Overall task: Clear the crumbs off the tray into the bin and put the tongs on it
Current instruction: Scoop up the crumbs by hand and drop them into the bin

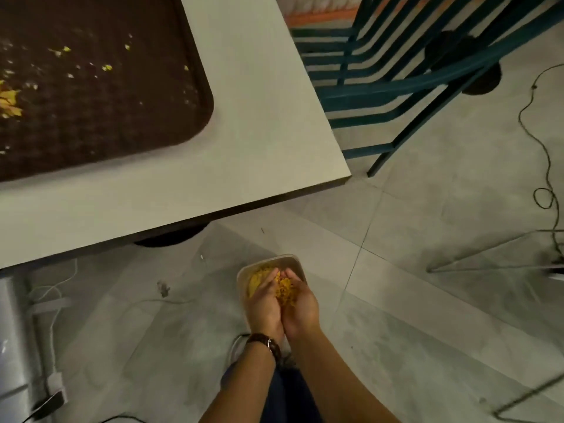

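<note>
A dark brown tray [100, 117] lies on the white table at the upper left, with yellow crumbs [10, 100] scattered over it. Below the table a small clear bin [288, 260] stands on the floor, holding yellow crumbs. Over the bin, my left hand [264, 303] and my right hand [300, 303] are cupped side by side, a heap of yellow crumbs [285, 286] between the palms. The tongs are out of sight.
The white table [259, 132] has its corner near the bin. A teal metal chair [381, 74] stands to the right of it. Cables [546, 178] trail over the tiled floor, and a power strip [55, 389] lies at the lower left.
</note>
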`<state>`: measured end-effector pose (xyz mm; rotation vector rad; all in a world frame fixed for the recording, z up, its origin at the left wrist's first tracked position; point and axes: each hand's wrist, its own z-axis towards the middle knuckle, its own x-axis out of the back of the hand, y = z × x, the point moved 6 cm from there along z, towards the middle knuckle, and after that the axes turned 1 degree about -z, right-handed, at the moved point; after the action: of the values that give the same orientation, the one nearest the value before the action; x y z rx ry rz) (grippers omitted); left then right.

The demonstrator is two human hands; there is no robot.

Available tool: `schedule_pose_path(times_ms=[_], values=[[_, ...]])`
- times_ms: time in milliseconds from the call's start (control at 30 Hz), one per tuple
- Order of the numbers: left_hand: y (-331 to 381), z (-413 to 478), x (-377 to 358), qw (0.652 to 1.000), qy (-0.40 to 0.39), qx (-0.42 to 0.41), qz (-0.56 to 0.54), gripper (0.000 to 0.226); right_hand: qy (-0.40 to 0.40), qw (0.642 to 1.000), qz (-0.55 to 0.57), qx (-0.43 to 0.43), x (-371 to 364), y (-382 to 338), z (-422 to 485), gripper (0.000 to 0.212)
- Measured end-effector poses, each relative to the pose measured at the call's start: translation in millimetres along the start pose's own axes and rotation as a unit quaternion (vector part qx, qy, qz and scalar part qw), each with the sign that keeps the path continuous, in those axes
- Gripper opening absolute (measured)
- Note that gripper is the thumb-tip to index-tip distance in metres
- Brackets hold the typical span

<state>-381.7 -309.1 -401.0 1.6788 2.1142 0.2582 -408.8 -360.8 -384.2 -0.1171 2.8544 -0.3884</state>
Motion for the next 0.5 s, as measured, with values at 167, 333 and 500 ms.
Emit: schedule_pose_path(times_ms=[167,333,500], values=[[-52,125,37,0.994,0.021,0.060,0.091,0.050,0.045,0.984,-0.170,-0.027,53,26,138,0.053],[-76,167,52,0.992,0.028,0.069,0.103,0.066,0.048,0.977,-0.201,-0.054,66,25,172,0.059],[-38,90,-11,0.956,-0.092,-0.074,0.269,0.037,0.079,0.971,-0.224,-0.014,46,7,116,0.058]])
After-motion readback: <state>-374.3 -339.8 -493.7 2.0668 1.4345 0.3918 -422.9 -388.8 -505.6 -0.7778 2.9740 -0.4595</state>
